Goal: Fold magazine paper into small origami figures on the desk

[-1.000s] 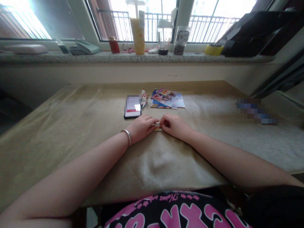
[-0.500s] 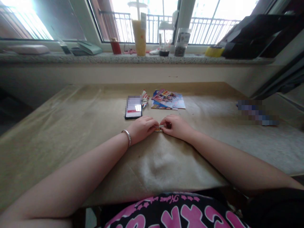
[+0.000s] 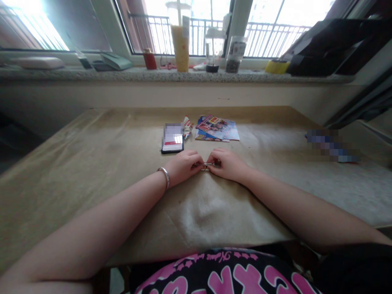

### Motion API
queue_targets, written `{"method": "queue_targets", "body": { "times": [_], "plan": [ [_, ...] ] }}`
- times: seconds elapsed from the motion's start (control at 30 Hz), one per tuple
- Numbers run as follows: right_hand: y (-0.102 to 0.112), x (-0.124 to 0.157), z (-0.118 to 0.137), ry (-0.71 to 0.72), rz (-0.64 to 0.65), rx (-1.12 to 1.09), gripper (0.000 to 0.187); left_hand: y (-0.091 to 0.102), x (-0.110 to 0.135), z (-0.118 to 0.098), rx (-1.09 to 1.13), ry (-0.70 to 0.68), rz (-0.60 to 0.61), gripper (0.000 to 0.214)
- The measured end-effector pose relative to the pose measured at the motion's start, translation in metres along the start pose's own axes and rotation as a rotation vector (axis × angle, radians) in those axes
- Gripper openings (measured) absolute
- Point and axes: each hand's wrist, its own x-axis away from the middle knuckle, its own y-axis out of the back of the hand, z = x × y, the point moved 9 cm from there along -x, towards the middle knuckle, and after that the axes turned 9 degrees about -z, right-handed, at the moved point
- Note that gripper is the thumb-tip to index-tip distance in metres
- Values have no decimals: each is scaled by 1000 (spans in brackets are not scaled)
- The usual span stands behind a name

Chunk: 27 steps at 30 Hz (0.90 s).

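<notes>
Near the middle of the table, my left hand (image 3: 187,164) and my right hand (image 3: 226,162) face each other, fingertips a small gap apart. Both pinch a small, thin, pale folded piece of paper (image 3: 205,165), one end in each hand. Most of it is hidden by the fingers, and its print is too small to make out. A silvery bracelet (image 3: 165,177) circles my left wrist. Just beyond my left hand lies a phone (image 3: 172,141) with its screen lit. Colourful printed booklets (image 3: 218,128) lie overlapping beyond my right hand.
A crumpled red-and-white wrapper (image 3: 187,124) lies beside the phone. At the far right of the table (image 3: 128,228) is a blurred bluish item (image 3: 330,145). The windowsill (image 3: 122,76) behind holds a tall cup of yellow drink (image 3: 180,49), a red container (image 3: 150,60) and other items.
The fingers have shifted slightly on the small piece of paper. It now looks flatter and narrower between them, with less of its orange print showing. The phone and booklets have stayed put.
</notes>
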Motion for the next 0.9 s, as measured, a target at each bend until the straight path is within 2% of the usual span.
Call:
{"method": "queue_targets", "body": {
  "times": [0.33,0.63,0.9],
  "plan": [
    [-3,0,-4,-32,51,-18,4,-1,-1,-3,-9,28,19,10],
    [0,0,-4,-65,17,10,5,1,-2,-2,-1,49,-11,12],
    [-2,1,-18,-173,-56,-216,4,10,-3,-5,26,-3,-120,13]
  ]
}}
